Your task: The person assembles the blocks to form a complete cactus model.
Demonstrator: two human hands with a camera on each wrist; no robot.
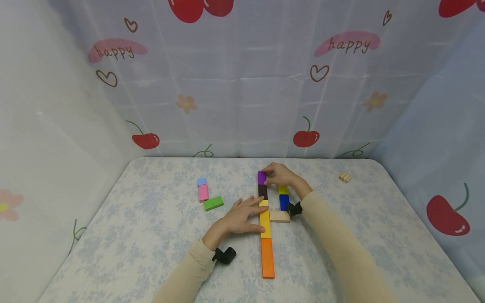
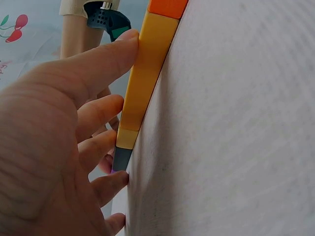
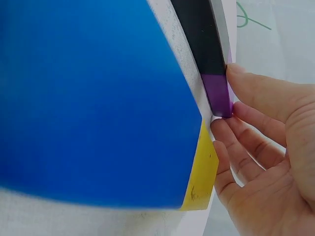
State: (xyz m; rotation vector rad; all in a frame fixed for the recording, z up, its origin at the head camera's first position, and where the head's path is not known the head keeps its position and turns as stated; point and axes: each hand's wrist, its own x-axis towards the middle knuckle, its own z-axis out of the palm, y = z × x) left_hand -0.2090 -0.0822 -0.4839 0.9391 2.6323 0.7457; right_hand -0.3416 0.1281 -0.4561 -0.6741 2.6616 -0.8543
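Observation:
Orange, yellow, black and purple blocks lie end to end in a straight row. My left hand (image 1: 240, 216) reaches from the left with its fingers spread, fingertips and thumb touching the longer yellow block (image 1: 265, 225) and the short yellow block (image 1: 264, 203). The orange block (image 1: 267, 259) forms the near end. At the far end, my right hand (image 1: 280, 174) holds the purple block (image 3: 218, 93), thumb on its side by the black block (image 3: 202, 39) and index finger at its end. A plain wooden block (image 1: 279, 216) sits at the row's right side.
Right of the row, a blue block (image 1: 284, 203) and another yellow block (image 1: 283, 190) stand in line beneath the right forearm. Light blue (image 1: 201, 181), pink (image 1: 203, 193) and green (image 1: 214, 203) blocks lie to the left. Several small wooden pieces (image 1: 345, 177) are at the far right.

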